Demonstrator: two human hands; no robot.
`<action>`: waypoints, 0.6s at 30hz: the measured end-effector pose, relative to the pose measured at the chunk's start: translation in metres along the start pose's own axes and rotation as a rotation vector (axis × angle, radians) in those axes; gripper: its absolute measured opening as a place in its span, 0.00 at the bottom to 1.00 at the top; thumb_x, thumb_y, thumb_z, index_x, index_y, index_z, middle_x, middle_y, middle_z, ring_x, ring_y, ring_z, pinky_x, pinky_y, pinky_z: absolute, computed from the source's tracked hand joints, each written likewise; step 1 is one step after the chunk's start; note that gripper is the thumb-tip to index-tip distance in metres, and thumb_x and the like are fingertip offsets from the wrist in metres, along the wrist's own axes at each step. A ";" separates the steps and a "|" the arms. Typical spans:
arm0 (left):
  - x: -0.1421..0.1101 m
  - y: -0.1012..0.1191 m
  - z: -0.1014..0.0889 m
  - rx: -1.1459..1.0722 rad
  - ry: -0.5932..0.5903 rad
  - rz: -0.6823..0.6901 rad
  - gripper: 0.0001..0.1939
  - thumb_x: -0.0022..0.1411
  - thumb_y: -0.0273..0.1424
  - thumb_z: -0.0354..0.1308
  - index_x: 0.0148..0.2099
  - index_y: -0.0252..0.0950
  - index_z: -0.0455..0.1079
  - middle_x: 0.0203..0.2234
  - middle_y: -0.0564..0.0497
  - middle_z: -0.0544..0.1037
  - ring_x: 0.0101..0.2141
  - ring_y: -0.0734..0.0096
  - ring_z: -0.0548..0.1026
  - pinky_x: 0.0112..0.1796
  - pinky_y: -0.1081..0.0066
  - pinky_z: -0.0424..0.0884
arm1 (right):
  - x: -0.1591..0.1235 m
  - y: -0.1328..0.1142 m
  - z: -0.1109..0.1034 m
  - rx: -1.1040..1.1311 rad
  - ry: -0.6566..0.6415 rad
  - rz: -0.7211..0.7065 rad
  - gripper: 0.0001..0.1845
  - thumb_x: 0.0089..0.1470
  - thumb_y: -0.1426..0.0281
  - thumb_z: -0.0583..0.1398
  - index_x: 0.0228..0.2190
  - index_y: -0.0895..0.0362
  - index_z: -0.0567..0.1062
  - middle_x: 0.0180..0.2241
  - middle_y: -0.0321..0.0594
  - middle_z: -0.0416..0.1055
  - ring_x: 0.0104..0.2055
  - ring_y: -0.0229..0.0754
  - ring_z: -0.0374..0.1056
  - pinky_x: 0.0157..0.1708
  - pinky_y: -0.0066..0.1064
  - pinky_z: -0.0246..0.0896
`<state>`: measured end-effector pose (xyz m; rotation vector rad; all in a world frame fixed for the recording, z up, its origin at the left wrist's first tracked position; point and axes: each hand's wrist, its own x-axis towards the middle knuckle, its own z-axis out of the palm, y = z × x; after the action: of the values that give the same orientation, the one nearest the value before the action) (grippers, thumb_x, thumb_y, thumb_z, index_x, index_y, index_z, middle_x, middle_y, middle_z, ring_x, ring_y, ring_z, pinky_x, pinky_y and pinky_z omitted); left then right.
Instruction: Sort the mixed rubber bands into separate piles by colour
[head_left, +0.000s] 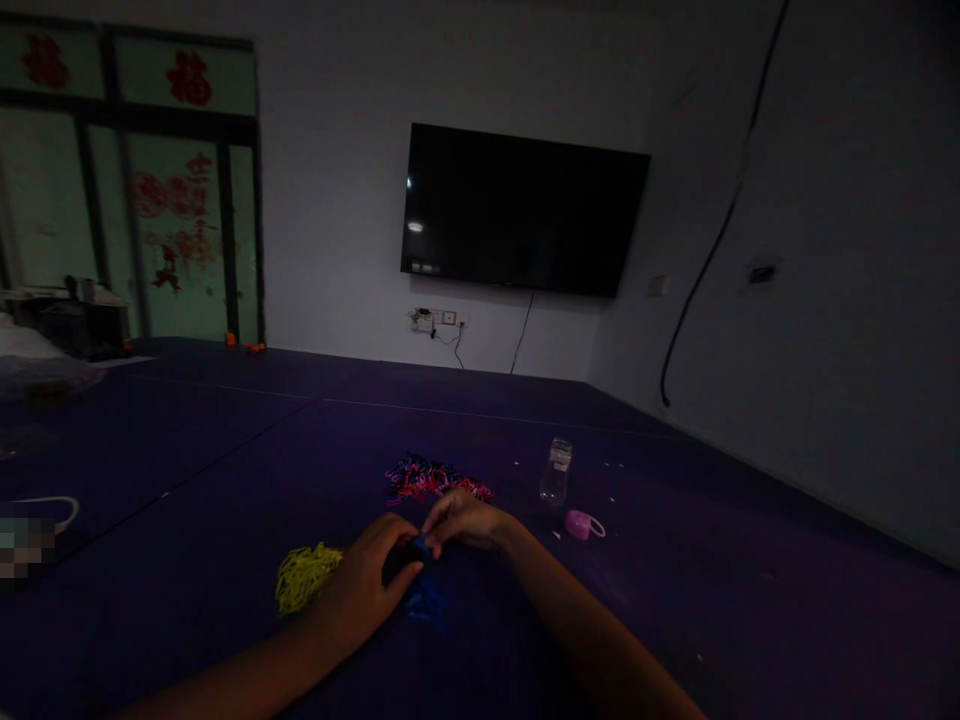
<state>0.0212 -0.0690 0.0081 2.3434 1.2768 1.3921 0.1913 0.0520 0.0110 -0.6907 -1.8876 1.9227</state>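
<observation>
Low over the purple surface, my left hand (369, 572) is curled with thumb and fingers closing around a small bundle of blue strands (426, 602). The loose ends hang below my left thumb. My right hand (461, 518) meets it from the right, fingertips pinched at the bundle's upper end. Dim light hides exactly how the strands lie between the fingers. Beside my left wrist is a heap of yellow strands (306, 578). Just beyond both hands lies a pile of small pink, red, blue and black loops (431, 478), partly covered by my right hand.
A clear bottle (556, 475) stands uncapped at the right, near a pink cap with a loop (581, 525). Small white scraps dot the purple surface (225, 440). At the left edge are a plastic bag (45, 375) and a pale looped handle (67, 507). A television (525, 215) hangs behind.
</observation>
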 end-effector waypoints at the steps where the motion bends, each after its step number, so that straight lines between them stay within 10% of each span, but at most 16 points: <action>1: -0.001 0.001 0.000 -0.008 -0.019 0.005 0.09 0.55 0.23 0.55 0.39 0.38 0.66 0.33 0.51 0.72 0.35 0.65 0.72 0.37 0.66 0.69 | -0.001 -0.002 0.001 -0.019 -0.024 0.012 0.18 0.25 0.66 0.71 0.24 0.61 0.77 0.19 0.35 0.73 0.22 0.37 0.71 0.27 0.28 0.65; 18: -0.001 0.001 0.001 -0.031 -0.092 0.069 0.08 0.58 0.22 0.50 0.36 0.37 0.68 0.31 0.50 0.73 0.33 0.67 0.73 0.35 0.68 0.69 | -0.005 -0.012 0.008 -0.101 -0.127 0.024 0.21 0.40 0.55 0.65 0.22 0.63 0.75 0.24 0.42 0.75 0.20 0.36 0.69 0.26 0.29 0.64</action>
<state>0.0227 -0.0700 0.0070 2.4223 1.1526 1.2962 0.1897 0.0437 0.0238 -0.6378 -2.0743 1.9385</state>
